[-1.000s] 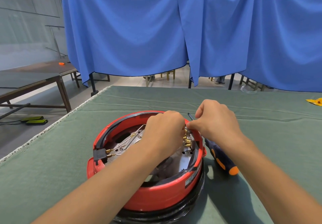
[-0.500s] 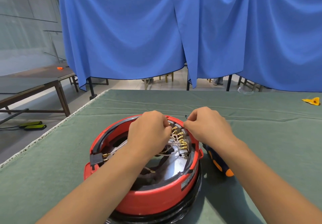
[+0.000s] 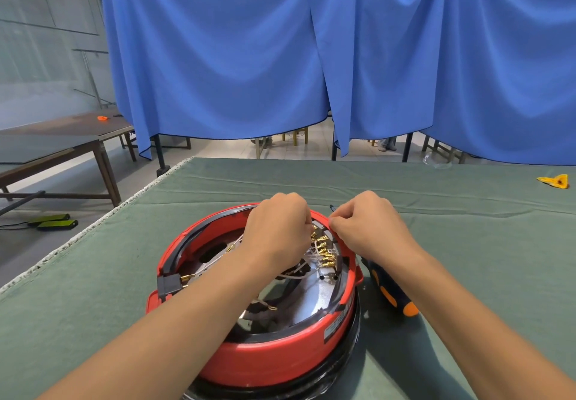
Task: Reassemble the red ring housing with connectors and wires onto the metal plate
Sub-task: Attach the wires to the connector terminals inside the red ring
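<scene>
The red ring housing [image 3: 268,359] sits on a black base on the green table. Inside it lies the shiny metal plate [image 3: 307,301]. A row of brass connectors [image 3: 324,251] with white wires [image 3: 296,275] lines the inner right wall. My left hand [image 3: 277,228] is curled over the far inner rim, its fingertips at the top connectors. My right hand [image 3: 371,228] pinches the far right rim of the housing beside those connectors. What exactly each fingertip grips is hidden.
A dark blue and orange screwdriver [image 3: 391,293] lies right of the housing, under my right forearm. A yellow object [image 3: 554,180] rests at the table's far right. The table's left edge [image 3: 93,225] runs diagonally. Blue curtains [image 3: 311,57] hang behind; a wooden bench [image 3: 62,147] stands left.
My left hand has moved up from the housing's middle to the far rim, uncovering the connector row. My right hand stays pinched at the rim. The camera has tilted slightly.
</scene>
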Tool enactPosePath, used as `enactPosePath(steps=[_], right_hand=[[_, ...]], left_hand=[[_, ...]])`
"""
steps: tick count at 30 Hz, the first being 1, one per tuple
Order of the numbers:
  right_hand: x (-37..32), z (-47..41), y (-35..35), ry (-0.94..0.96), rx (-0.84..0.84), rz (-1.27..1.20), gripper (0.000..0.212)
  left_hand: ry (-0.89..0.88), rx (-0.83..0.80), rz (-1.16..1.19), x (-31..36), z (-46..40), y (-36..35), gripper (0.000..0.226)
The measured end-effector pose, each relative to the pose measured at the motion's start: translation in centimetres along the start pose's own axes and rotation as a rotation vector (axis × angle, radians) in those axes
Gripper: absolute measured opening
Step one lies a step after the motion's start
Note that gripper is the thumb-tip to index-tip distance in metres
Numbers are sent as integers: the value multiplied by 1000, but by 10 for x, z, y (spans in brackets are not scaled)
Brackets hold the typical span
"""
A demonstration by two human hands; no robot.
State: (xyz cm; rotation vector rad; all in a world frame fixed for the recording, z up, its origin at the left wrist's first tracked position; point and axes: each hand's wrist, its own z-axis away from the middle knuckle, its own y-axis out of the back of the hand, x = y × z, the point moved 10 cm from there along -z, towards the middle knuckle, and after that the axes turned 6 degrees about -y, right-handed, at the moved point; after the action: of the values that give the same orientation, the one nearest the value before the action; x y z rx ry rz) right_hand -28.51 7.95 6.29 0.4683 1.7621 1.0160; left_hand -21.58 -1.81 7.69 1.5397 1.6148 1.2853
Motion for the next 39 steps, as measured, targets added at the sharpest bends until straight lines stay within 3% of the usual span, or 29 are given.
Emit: enactPosePath(steps=[5, 10, 15, 22, 39], right_hand=[[0, 0, 1, 8, -19, -1, 24], [0, 2, -2, -10, -128, 52, 21], [0, 2, -1, -26, -230, 99, 18], [-5, 4, -2, 13, -256, 133, 14], [-5, 6, -3, -17, -277, 100, 19]], left_hand=[[-20, -8, -40, 3, 3, 2, 22], [-64, 151, 76, 5, 22, 26, 17], [-164, -27, 32, 19, 25, 12, 16], [-208, -88, 5, 25, 26, 4, 13], [-102, -116, 49, 10, 22, 3, 14]])
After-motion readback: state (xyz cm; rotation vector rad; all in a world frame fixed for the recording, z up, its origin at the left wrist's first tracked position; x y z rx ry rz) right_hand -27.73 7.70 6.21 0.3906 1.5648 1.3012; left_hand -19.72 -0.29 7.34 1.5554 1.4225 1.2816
